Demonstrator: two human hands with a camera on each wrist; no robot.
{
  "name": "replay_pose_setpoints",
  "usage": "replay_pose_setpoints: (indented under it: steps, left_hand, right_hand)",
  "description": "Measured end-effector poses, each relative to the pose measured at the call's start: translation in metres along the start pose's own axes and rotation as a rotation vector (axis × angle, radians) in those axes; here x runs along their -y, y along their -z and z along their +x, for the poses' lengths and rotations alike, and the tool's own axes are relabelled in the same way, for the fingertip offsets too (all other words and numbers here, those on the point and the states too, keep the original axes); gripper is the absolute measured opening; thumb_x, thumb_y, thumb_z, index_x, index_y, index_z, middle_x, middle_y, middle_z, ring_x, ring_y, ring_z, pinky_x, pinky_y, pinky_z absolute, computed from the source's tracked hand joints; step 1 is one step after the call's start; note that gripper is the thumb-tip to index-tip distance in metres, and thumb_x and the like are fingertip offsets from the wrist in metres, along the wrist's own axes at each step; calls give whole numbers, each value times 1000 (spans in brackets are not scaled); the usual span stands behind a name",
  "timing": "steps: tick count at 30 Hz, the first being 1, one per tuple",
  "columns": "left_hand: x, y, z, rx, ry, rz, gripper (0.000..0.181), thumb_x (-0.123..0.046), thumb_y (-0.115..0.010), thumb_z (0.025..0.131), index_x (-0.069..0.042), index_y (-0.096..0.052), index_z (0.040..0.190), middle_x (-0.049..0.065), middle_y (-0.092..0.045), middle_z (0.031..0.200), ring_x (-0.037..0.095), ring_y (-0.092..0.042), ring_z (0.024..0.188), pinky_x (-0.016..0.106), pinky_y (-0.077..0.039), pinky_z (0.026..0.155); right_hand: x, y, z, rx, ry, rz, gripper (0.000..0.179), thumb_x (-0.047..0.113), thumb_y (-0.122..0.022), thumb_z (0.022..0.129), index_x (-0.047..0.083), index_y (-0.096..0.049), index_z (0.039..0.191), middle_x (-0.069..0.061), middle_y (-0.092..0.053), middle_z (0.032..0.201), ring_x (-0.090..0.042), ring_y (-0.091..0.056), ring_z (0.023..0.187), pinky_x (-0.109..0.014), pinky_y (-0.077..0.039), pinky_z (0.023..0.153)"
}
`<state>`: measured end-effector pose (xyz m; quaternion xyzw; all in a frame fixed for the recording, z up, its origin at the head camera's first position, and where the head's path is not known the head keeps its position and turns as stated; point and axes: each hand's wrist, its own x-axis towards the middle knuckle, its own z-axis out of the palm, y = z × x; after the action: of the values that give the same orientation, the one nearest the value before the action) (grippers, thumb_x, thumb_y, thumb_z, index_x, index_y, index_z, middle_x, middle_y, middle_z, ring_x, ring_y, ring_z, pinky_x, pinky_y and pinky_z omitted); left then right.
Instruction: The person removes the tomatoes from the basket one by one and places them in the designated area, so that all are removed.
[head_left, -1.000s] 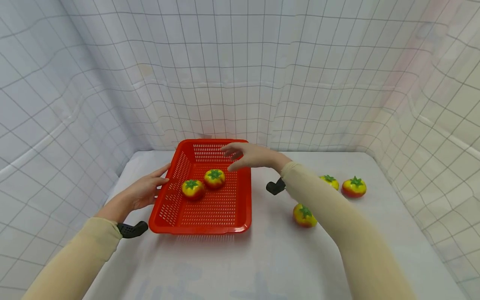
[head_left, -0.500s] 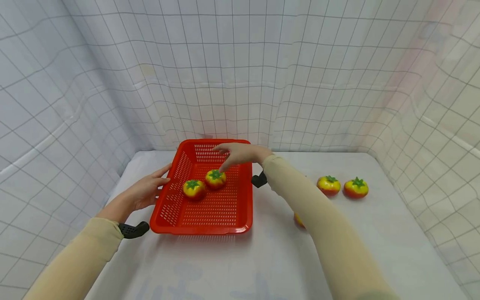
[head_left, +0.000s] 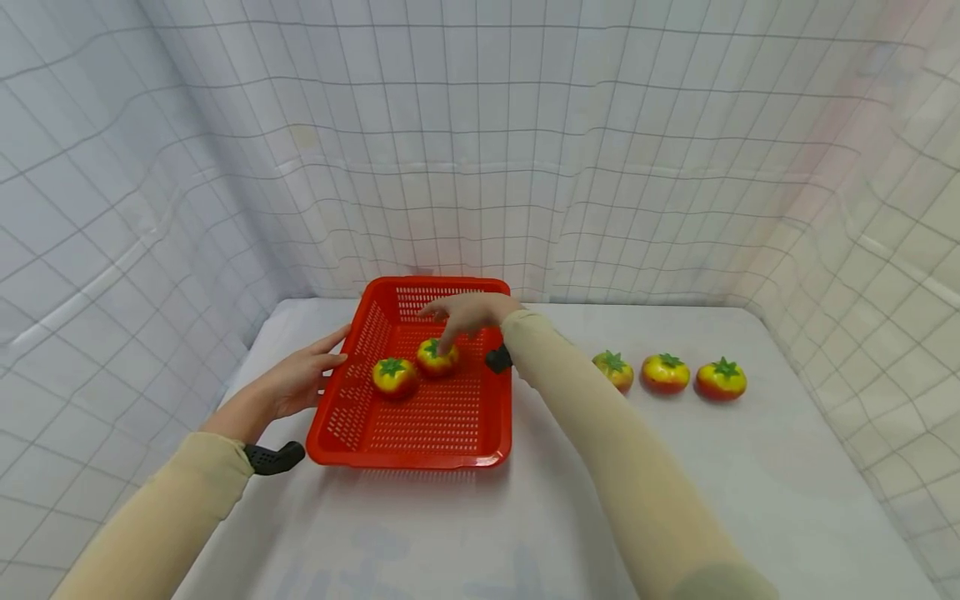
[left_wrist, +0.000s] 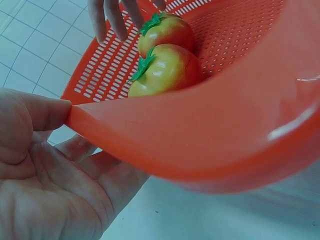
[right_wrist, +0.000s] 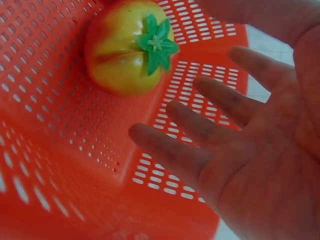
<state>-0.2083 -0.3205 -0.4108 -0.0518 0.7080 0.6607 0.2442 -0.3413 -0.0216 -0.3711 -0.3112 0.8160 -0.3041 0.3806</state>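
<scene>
A red plastic basket (head_left: 408,460) with slotted walls stands on the table. My left hand (head_left: 300,379) holds its left rim, the thumb (left_wrist: 50,111) on top and the other fingers underneath. Inside lie two yellow-red tomatoes with green star-shaped leaves, a left tomato (head_left: 393,382) and a right tomato (head_left: 433,363). Over the basket's far right part is my right hand (head_left: 471,312), its thumb in front of the right tomato in the head view. The right wrist view shows that hand's fingers (right_wrist: 185,120) spread and fairly straight, with nothing in the palm, beside a tomato (right_wrist: 125,55).
Right of the basket, three more tomatoes sit in a row: a near-arm tomato (head_left: 615,373) partly behind my right sleeve, a middle tomato (head_left: 665,375) and a far-right tomato (head_left: 722,381). Grid-patterned white curtains (head_left: 480,167) enclose the table (head_left: 420,533) at the back and sides.
My right hand has moved left and slightly down, further into the basket and nearer the right tomato. The left hand stays at the rim. The head view has shifted slightly.
</scene>
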Motion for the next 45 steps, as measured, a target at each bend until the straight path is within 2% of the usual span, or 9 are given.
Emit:
replay_pose_setpoints:
  steps: [6, 11, 18, 24, 32, 45]
  left_hand:
    - [-1, -1, 1, 6, -4, 3, 66, -22, -37, 113, -35, 1, 165, 23, -22, 165, 44, -44, 136, 52, -53, 97]
    - [-1, -1, 0, 3, 0, -5, 65, -22, -37, 113, -35, 0, 165, 23, -23, 164, 43, -46, 135, 53, -53, 97]
    - [1, 0, 0, 11, -4, -12, 66, -24, -39, 113, -35, 0, 165, 24, -23, 164, 41, -49, 132, 53, -54, 96]
    - [0, 1, 0, 19, -12, -11, 66, -23, -37, 113, -35, 1, 165, 24, -23, 164, 42, -47, 133, 52, -54, 96]
    - [0, 2, 0, 15, -12, -9, 66, -23, -37, 113, -35, 1, 165, 24, -23, 164, 43, -47, 134, 52, -54, 96]
    - [1, 2, 0, 15, -17, -3, 66, -23, -38, 113, -35, 2, 165, 24, -24, 164, 42, -48, 133, 52, -54, 96]
  right_hand:
    - [0, -5, 6, 24, -72, 35, 77, -1, -73, 87, 29, -47, 153, -6, -37, 161, -25, -41, 138, -49, -47, 106]
    - [-2, -9, 10, 25, -109, 54, 78, -7, -70, 87, 27, -47, 153, -8, -37, 159, -26, -41, 136, -46, -49, 103]
    - [-10, -13, 17, 13, -132, 3, 79, -4, -71, 85, 29, -48, 153, -5, -42, 155, -25, -45, 130, -45, -51, 100]
    - [-14, -15, 19, 3, -119, 42, 76, -6, -70, 87, 27, -50, 152, -7, -43, 154, -26, -44, 130, -44, -52, 99]
    - [-19, -15, 24, 11, -120, 10, 73, -3, -70, 90, 27, -49, 153, -6, -43, 154, -25, -43, 130, -42, -50, 102]
    - [-27, -17, 31, -12, -125, 14, 71, 2, -76, 86, 33, -56, 147, -2, -48, 146, -26, -44, 126, -44, -47, 104]
